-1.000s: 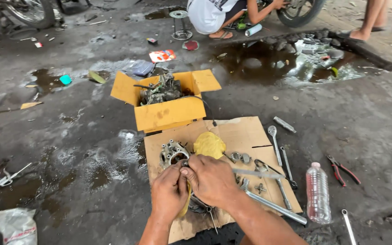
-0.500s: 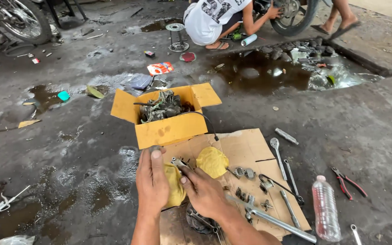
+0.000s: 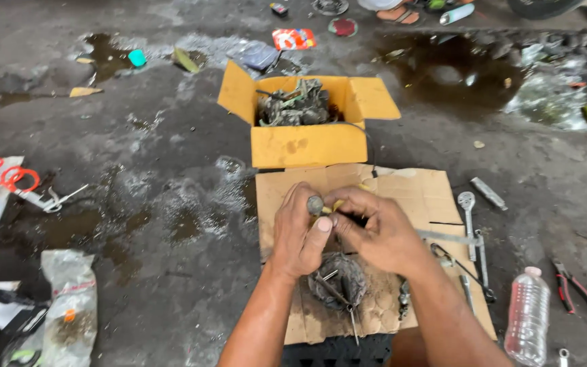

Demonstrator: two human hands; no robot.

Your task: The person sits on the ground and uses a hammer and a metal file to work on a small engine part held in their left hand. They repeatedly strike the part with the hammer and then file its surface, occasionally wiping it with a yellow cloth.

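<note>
My left hand (image 3: 299, 234) and my right hand (image 3: 377, 231) meet over a flat sheet of cardboard (image 3: 412, 190) on the wet concrete floor. Between the fingers they hold a small round metal part (image 3: 315, 204) with a bit of yellow cloth (image 3: 338, 204) showing around it. The left thumb presses against the part, and the right fingers pinch it from the other side. Below the hands a greasy, dark engine part (image 3: 338, 278) with thin rods lies on the cardboard.
An open yellow box (image 3: 307, 143) of oily metal parts stands beyond the cardboard. Wrenches (image 3: 469, 221) lie on the right, with a plastic bottle (image 3: 528, 323) and red-handled pliers (image 3: 575, 289) farther right. Plastic bags (image 3: 69, 309) lie at the left. A person's feet (image 3: 402, 12) show at the top.
The view has dropped closer to the cardboard. My hands, spread over the yellow cloth before, have come together and lifted a small metal part wrapped in it.
</note>
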